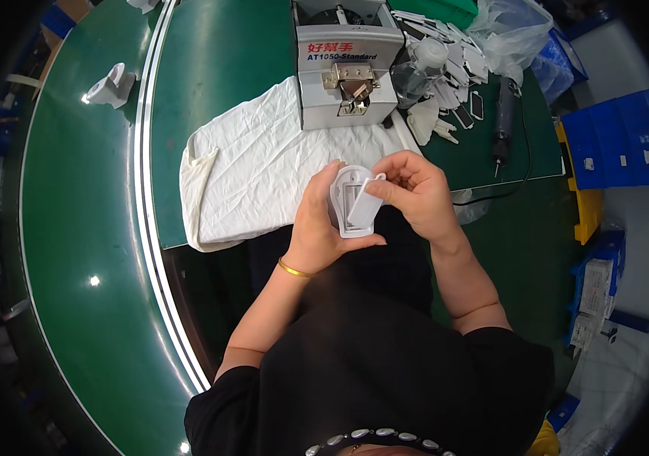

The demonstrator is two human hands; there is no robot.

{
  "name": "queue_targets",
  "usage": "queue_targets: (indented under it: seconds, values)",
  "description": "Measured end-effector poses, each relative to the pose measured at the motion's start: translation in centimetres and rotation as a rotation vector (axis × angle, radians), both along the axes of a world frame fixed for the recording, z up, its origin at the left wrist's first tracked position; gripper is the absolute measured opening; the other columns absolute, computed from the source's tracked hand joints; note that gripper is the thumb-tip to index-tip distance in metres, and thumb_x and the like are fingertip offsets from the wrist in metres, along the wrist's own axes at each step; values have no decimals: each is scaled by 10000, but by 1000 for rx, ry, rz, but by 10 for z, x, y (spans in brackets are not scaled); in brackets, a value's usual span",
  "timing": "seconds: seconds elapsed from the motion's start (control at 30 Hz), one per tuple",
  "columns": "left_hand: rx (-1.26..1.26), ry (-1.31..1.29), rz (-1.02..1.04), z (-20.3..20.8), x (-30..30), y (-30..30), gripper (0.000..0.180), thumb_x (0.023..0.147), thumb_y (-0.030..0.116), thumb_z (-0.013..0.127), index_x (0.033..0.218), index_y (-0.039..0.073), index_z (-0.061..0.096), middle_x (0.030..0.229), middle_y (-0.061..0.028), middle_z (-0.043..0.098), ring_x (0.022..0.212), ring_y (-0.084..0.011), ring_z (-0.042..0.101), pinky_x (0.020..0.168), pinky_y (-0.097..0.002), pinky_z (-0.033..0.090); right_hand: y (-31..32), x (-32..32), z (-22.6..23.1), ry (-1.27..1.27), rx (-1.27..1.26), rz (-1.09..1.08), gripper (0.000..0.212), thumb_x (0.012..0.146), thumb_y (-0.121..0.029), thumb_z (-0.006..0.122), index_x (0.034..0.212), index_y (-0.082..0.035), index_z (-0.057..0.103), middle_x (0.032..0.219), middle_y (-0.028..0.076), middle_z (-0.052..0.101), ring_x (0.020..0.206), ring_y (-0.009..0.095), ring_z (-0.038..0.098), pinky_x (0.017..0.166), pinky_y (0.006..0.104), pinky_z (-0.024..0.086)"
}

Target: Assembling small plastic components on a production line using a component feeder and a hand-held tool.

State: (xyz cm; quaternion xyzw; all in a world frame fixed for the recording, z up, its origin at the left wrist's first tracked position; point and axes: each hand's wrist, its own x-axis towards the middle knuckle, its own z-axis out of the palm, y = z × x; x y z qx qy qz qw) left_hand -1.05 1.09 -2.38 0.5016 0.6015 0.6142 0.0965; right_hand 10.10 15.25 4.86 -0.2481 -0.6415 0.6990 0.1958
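Your camera sits on your head — the left one of a side-by-side pair — and looks steeply down over your black shirt (385, 365); your left hand (318, 213) and right hand (423, 196) fall mid-view, at close range; the machine (324, 95) stands farther off at the top edge; the wide lens bows the green bench (74, 228) on your left into a curve.

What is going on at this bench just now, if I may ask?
A person's left hand holds a small white plastic housing with its open side facing up. The right hand pinches a flat white cover, slanted over that opening and not flush with it. A white cloth lies just beyond, partly in front of a grey machine.
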Motion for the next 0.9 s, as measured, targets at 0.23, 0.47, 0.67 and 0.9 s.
queue_targets:
  seconds: [0.23,0.47,0.67,0.9]
  values:
    - [-30,10,-19,-1,0,0,1199,503,359,946,1447,62,268,1329,-194,490,1175,-383,527,993,-440,437,-5,-5,0,-27,82,86,138,808,-10,759,933,11,706,809,11,666,710,45,587,629,189,467]
    - [10,28,-17,-4,0,2,1201,499,364,948,1442,62,269,1340,-185,491,1192,-383,524,1002,-439,438,-4,-6,-10,-69,981,5,159,796,-55,770,953,-39,748,1035,41,635,841,80,542,682,237,466]
    - [107,-55,-42,-8,-1,4,1174,499,387,945,1430,75,300,1315,-186,520,1215,-372,520,1015,-452,429,-15,-2,-33,-47,697,-46,451,872,-116,711,1296,-28,585,1165,78,599,975,129,554,777,250,476]
    - [-67,19,-89,0,7,-18,1163,507,390,940,1436,85,311,1330,-160,536,1306,-377,444,1080,-464,366,-18,16,-23,-34,-32,206,593,932,-138,646,1420,61,376,1283,134,544,1140,150,530,930,287,462]
